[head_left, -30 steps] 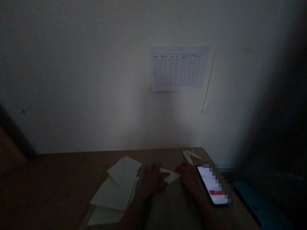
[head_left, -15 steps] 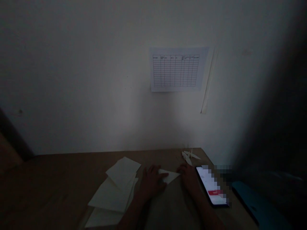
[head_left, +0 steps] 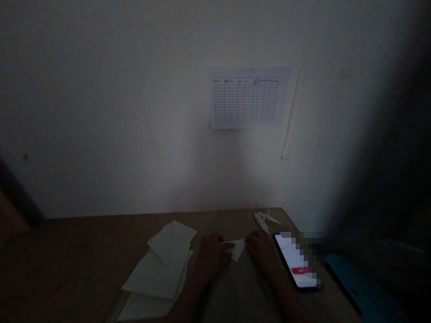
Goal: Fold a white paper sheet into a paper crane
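Observation:
A small folded piece of white paper (head_left: 238, 248) lies on the table between my two hands, with its lower edge coming to a point toward me. My left hand (head_left: 213, 255) holds the left end, thumb and a finger resting on it and the other fingers bent. At the opposite end, my right hand (head_left: 261, 247) has its fingertips closed on the paper's right corner. Both fingertips are dim, so the exact grip is hard to make out. Left of my left hand sits an overlapping stack of white paper sheets (head_left: 158, 269).
Right of my right hand lies a phone (head_left: 296, 264) with a lit screen. Thin folded paper pieces (head_left: 264, 219) lie near the table's back corner. A teal object (head_left: 360, 287) is at the lower right. A printed table sheet (head_left: 247, 98) hangs on the wall.
My right hand has moved slightly left with the paper's right corner. The paper now looks narrower and its point faces me. My left hand stays nearly in place.

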{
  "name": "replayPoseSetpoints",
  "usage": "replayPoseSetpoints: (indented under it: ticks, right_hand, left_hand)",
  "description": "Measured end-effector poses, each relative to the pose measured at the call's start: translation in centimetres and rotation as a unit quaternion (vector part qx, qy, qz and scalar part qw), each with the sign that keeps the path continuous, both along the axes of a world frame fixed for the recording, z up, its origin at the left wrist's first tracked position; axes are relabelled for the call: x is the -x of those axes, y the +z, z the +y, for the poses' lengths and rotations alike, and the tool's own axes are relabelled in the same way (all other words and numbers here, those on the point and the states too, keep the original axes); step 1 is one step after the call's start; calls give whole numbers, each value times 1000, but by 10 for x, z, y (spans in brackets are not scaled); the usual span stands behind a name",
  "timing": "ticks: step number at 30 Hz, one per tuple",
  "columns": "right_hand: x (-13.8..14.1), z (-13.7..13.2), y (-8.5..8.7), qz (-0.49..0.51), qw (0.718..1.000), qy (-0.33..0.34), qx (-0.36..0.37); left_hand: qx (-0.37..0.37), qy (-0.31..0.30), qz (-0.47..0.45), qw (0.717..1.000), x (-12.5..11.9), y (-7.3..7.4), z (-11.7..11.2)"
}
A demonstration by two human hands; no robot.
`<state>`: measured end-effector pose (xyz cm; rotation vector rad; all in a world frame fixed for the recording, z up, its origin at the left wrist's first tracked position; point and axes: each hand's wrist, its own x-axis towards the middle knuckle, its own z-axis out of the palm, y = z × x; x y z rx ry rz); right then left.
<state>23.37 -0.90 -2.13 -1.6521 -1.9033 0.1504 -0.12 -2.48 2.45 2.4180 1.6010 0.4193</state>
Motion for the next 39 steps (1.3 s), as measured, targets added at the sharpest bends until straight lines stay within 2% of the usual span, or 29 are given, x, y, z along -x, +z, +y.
replayPoseSetpoints:
  ticks: [13,21,27,34,39]
  right_hand:
    - [6,-2,6,-28,999,-24,8]
    - [7,-5,13,-14,999,-32,19]
    - [8,-9,15,-7,999,-20,34]
    - [13,-16,17,-2,998,0,68]
    - [16,-21,19,-7,997,13,77]
  left_hand:
    - [23,-3,6,1000,1,-3,1]
    - [35,3,13,999,-1,1,0]
    - [33,4,15,999,0,-4,3]
    - [32,7,11,999,0,0,2]
    - [19,3,7,1000,1,-5,4]
